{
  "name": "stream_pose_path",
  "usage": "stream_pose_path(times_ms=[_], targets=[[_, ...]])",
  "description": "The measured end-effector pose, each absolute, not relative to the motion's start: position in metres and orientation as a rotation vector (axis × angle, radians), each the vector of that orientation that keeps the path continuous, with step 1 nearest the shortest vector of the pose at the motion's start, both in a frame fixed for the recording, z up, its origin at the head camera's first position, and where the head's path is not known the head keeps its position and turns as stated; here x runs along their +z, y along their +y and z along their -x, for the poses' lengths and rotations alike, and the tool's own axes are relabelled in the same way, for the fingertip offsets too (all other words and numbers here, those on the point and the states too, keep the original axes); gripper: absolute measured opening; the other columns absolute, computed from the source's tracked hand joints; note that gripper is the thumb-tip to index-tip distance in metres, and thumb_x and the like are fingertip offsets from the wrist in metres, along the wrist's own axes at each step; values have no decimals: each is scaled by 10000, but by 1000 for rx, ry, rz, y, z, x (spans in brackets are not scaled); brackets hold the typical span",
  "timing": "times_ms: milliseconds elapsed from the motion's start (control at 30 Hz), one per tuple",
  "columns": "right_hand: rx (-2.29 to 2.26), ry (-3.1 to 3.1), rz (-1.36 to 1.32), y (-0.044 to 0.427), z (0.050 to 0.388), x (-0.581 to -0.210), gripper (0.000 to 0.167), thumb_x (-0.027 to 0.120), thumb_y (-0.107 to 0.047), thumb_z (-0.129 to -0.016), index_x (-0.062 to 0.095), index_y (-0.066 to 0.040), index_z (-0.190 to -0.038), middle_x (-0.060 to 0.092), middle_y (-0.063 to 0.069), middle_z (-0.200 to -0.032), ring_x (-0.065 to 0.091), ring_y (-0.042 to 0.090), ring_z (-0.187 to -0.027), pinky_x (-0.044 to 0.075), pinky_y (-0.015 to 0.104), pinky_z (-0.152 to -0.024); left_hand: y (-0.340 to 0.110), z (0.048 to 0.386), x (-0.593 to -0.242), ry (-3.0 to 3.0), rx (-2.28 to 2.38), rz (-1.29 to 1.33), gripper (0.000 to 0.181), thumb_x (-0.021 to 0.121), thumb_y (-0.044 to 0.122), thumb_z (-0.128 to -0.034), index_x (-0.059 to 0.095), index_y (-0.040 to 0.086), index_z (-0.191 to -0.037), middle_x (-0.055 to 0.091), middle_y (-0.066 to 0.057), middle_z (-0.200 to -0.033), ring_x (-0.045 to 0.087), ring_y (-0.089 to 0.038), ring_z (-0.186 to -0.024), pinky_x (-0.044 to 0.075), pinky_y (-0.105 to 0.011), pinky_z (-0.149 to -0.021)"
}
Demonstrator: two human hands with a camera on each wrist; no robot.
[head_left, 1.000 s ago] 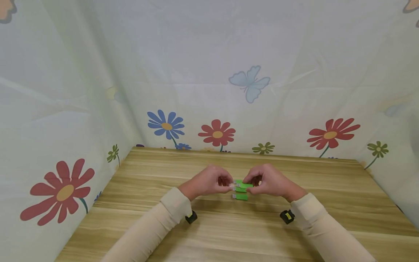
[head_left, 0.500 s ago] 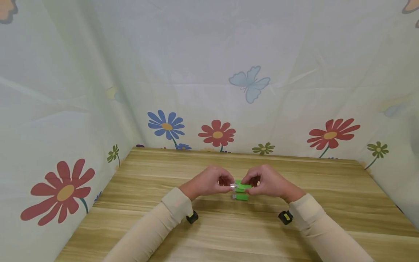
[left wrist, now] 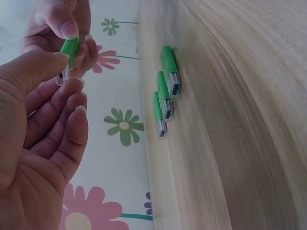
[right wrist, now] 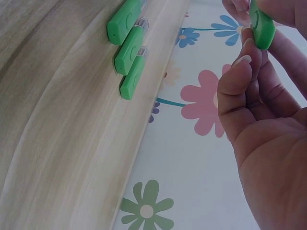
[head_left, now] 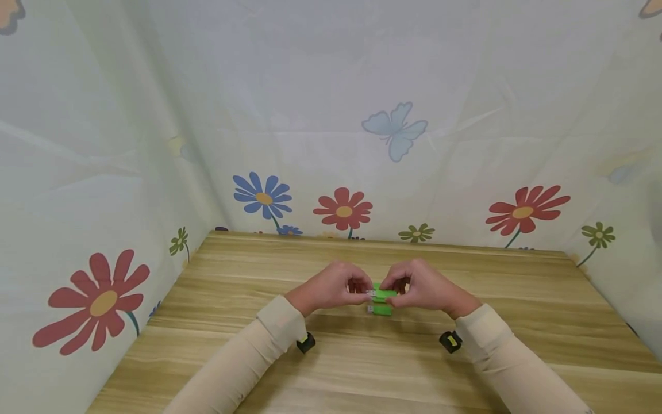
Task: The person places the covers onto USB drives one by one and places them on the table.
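Above the table my right hand [head_left: 426, 288] pinches the green body of a USB stick [right wrist: 264, 29] between thumb and fingers. My left hand [head_left: 335, 286] pinches a clear cap [left wrist: 61, 78] at the connector end of that same stick. The cap meets the connector; how far it covers it is hidden by the fingers. Below, three more green USB sticks lie side by side on the table: the nearest [left wrist: 169, 61], the middle one [left wrist: 163, 86] and the farthest [left wrist: 157, 106]. Clear caps cover their metal connectors, which point to the left.
The wood-grain table [head_left: 258, 356] ends at a white curtain [head_left: 289, 115] printed with flowers and a butterfly. A black wrist camera [head_left: 306, 342] sits at the left cuff, another black wrist camera [head_left: 450, 341] at the right cuff.
Both hands have drawn slightly closer together. The left hand with the cap moved a little right, the right hand with the stick a little left, narrowing the gap. The lying sticks stayed put.
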State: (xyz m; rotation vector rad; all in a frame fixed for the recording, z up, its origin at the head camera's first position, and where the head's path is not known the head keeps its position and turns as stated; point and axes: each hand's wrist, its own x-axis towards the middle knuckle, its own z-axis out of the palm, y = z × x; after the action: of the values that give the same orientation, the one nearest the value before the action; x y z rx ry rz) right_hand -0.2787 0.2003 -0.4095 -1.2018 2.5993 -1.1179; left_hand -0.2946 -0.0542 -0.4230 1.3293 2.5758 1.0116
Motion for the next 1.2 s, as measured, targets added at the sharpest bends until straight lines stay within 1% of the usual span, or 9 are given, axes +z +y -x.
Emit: stream_pose_path(times_ms=[300, 533, 700, 867, 1000, 1200], targets=[[-1102, 2593, 1235, 199, 279, -409, 174, 811, -93, -818, 805, -228, -928, 746, -50, -885, 628, 66, -703, 585, 321, -636, -52, 293, -422, 2582, 987, -1338, 154, 790, 214, -910, 789, 128, -1037, 739, 73, -913, 616, -1, -754, 549, -153, -727], [-1049, 2594, 1276, 197, 280, -408, 157, 813, -101, -826, 815, -205, -943, 749, -36, -883, 635, 54, -719, 590, 294, -657, -51, 295, -423, 2568, 963, -1338, 161, 785, 218, -912, 805, 141, -1052, 754, 86, -922, 626, 14, -746, 548, -142, -732], [-1044, 2588, 1291, 196, 284, -409, 146, 813, -98, -835, 812, -197, -942, 744, -43, -879, 633, 55, -717, 588, 301, -656, -51, 297, -424, 2566, 965, -1394, 159, 783, 196, -911, 808, 120, -1048, 764, 54, -919, 634, 15, -741, 549, -137, -729], [-1058, 2592, 1282, 198, 290, -412, 146, 810, -97, -848, 815, -190, -960, 739, -54, -883, 626, 69, -718, 580, 299, -658, -50, 301, -424, 2636, 892, -1434, 179, 773, 226, -919, 807, 129, -1066, 766, 52, -929, 624, 28, -745, 533, -117, -728], [-1063, 2614, 1273, 199, 297, -413, 132, 811, -113, -859, 815, -196, -961, 744, -62, -884, 623, 79, -719, 579, 305, -660, -48, 308, -425, 2665, 887, -1387, 189, 771, 233, -921, 807, 143, -1082, 765, 64, -936, 626, 20, -755, 533, -119, -735], [-1083, 2687, 1222, 202, 308, -411, 137, 799, -100, -866, 805, -160, -988, 759, -20, -938, 642, 78, -767, 585, 304, -696, -44, 325, -424, 2699, 942, -1302, 174, 766, 228, -929, 791, 152, -1085, 763, 73, -927, 643, 10, -758, 549, -147, -741]])
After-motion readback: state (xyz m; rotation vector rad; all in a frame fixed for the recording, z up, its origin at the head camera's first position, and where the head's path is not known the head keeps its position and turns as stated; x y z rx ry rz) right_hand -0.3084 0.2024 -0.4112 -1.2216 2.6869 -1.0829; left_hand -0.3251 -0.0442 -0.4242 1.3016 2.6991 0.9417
